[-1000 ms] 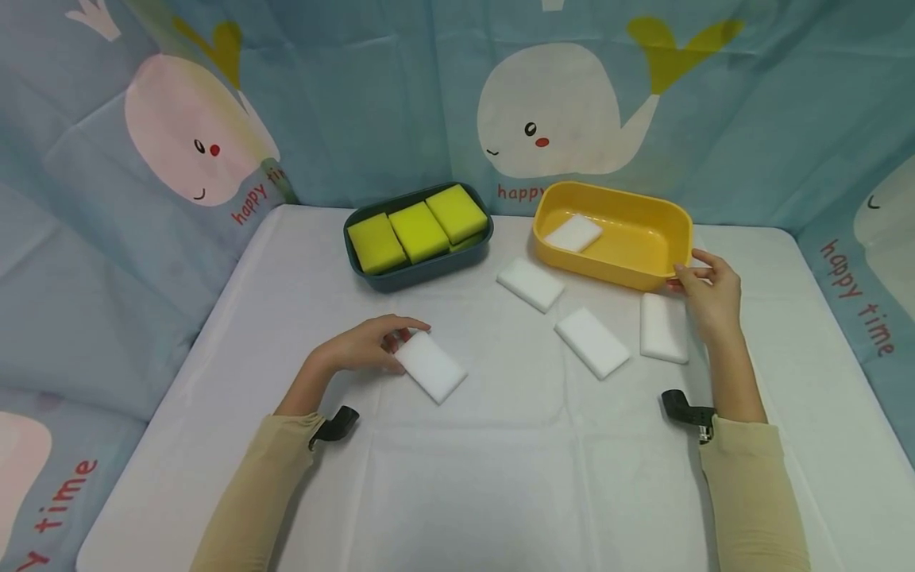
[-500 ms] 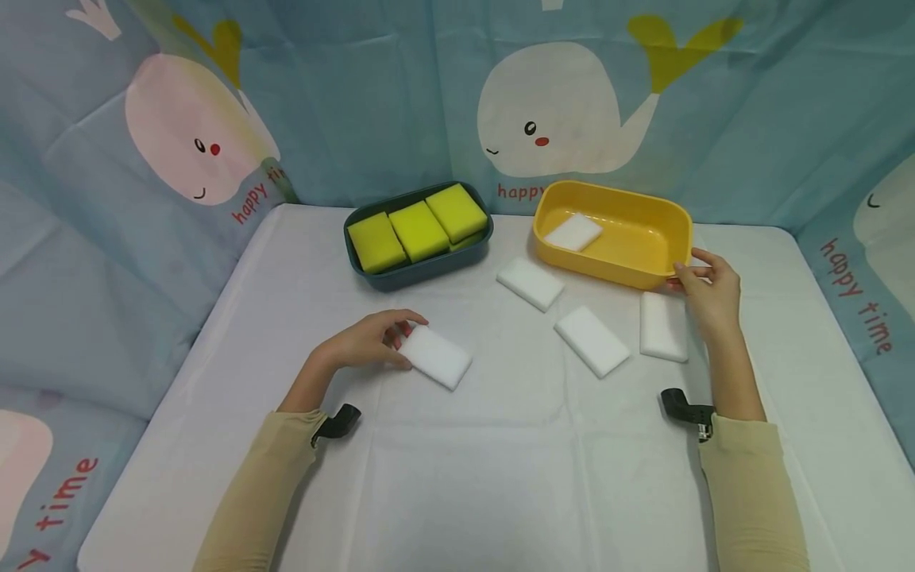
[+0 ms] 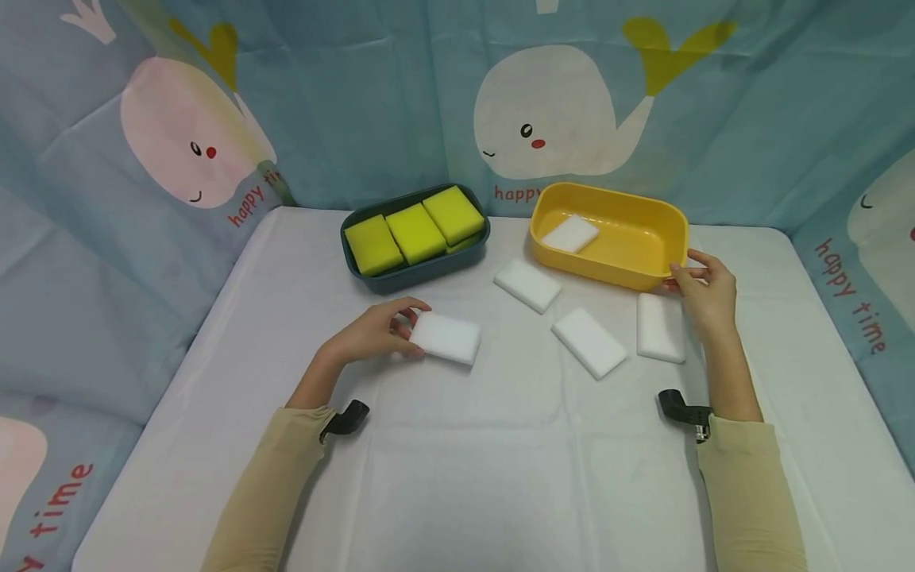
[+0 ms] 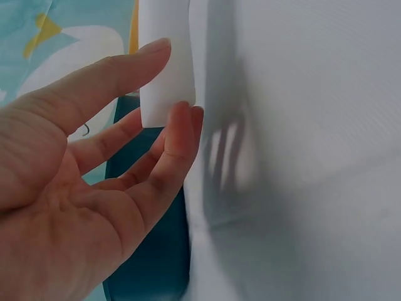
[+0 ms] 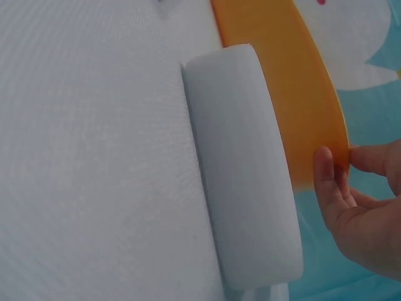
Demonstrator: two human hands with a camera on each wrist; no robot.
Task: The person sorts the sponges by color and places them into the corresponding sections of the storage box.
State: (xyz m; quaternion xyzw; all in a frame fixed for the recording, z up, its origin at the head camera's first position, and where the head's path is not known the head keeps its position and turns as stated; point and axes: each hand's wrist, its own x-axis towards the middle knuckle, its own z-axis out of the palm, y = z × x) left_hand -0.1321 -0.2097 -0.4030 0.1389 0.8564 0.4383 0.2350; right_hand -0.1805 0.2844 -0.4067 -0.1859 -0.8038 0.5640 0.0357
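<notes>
My left hand pinches one end of a white melamine sponge between thumb and fingers. In the left wrist view the sponge hangs over the white cloth, and the fingers cast a shadow there. My right hand grips the near right corner of a yellow plastic tray. The right wrist view shows thumb and fingers at the tray's rim. One white sponge lies inside the tray at its left end.
Three more white sponges lie before the tray: a left one, a middle one and a right one by my right wrist. A dark teal tray with several yellow sponges stands back left. A whale-print curtain closes the back.
My left hand has risen slightly up and to the right, and the white sponge in it has turned from slanting to nearly level. My right hand stays on the tray's corner.
</notes>
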